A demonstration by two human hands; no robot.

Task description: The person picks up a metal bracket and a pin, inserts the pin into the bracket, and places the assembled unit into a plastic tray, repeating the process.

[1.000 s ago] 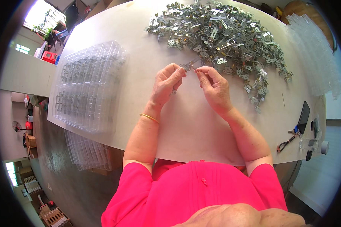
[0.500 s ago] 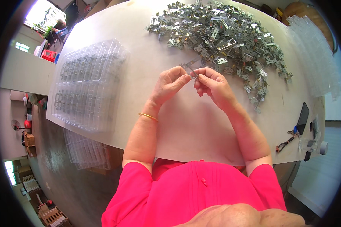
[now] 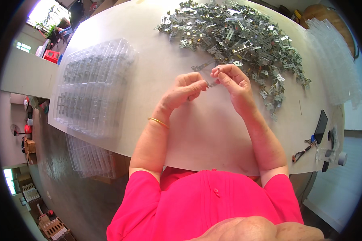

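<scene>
Over the middle of the table, my left hand (image 3: 185,90) is closed, its thumb and forefinger pinching a small grey metal bracket (image 3: 213,83). Most of that bracket is hidden by the fingers. Close by on the right, my right hand (image 3: 235,84) is raised with thumb and fingertips drawn together; whatever they pinch is too small to make out. Just beyond my hands a loose metal bracket (image 3: 201,66) lies on the table, near the edge of a large heap of metal brackets (image 3: 237,36).
Clear plastic trays (image 3: 94,88) filled with metal parts are stacked on the left. More clear trays (image 3: 334,60) stand at the far right. A black phone (image 3: 321,126), keys (image 3: 311,140) and a black-handled tool (image 3: 301,153) lie near the right edge of the table (image 3: 209,132).
My hands have drawn slightly apart. The right hand has risen and its fingertips have moved off toward the heap, while the left keeps its pinch a little lower.
</scene>
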